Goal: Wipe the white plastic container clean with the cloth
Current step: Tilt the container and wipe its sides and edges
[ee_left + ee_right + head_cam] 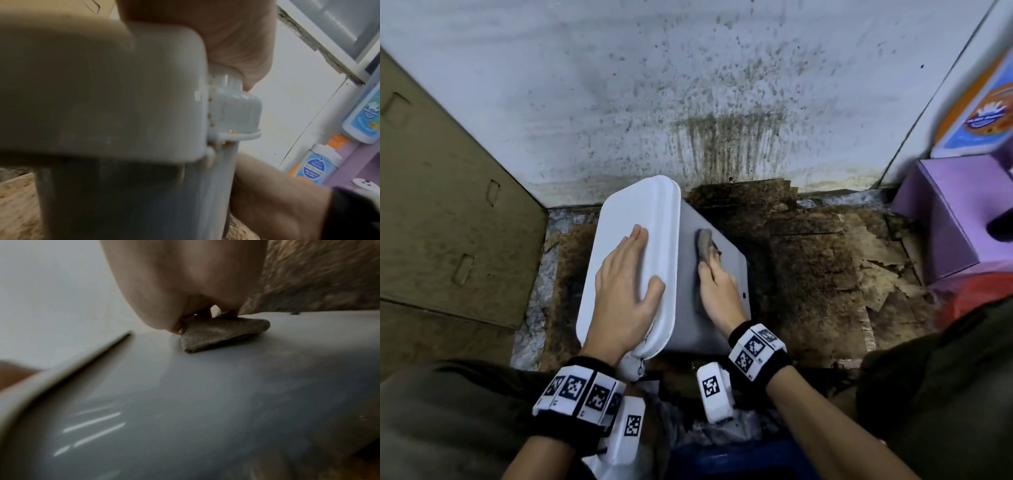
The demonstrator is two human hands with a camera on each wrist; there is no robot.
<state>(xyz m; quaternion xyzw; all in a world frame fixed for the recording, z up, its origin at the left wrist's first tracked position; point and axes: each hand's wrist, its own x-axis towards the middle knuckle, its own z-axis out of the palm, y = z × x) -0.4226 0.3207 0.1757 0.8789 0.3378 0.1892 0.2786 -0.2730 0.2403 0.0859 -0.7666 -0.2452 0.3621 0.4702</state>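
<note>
A white plastic container stands tilted on the floor in front of me, its lid facing up and left. My left hand lies flat on the lid with straight fingers and the thumb over the lid's right rim. In the left wrist view the thumb sits above the lid latch. My right hand pinches a small grey-brown cloth and presses it against the container's right side wall. The right wrist view shows the folded cloth under the fingers on the grey-white wall.
A brown cardboard sheet leans at the left. Behind stands a stained white wall. Dirty torn cardboard covers the floor to the right. A purple box and blue-labelled bottles stand at the far right.
</note>
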